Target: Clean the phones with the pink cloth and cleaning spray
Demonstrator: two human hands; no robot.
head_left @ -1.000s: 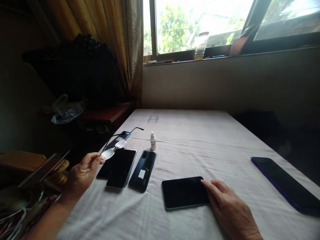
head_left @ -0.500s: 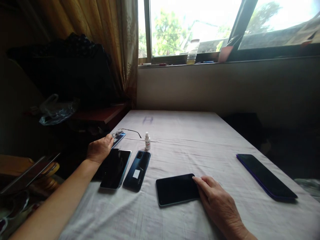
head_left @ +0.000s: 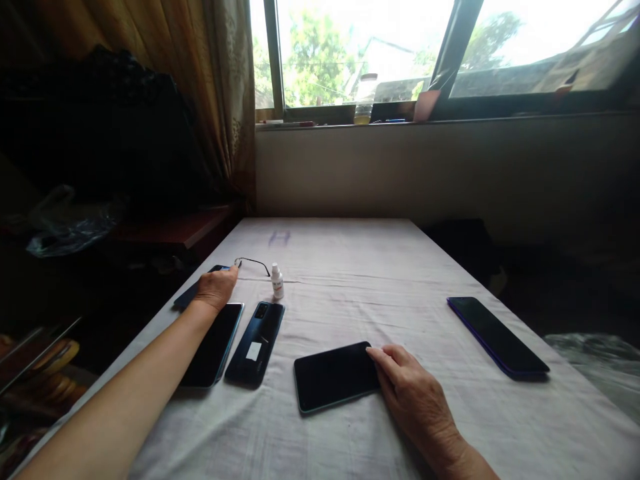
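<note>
Black-screened phone (head_left: 333, 377); thin-armed glasses (head_left: 255, 261)

Dark-framed window (head_left: 365, 53) at the far side, admitting bright daylight; green foliage (head_left: 317, 57) and a washed-out sky show through the glass. On the narrow sill (head_left: 340, 125) stand a clear jar (head_left: 365, 100) and a pinkish pot (head_left: 427, 105). Beneath it extends a plain greyish wall (head_left: 340, 170). Left: a gold-brown curtain (head_left: 227, 80) hangs in folds above reddish-brown furniture (head_left: 195, 227). Centre: a worktop (head_left: 350, 260) covered in pale, creased cloth. Both sides of the room lie in deep shadow.
</note>
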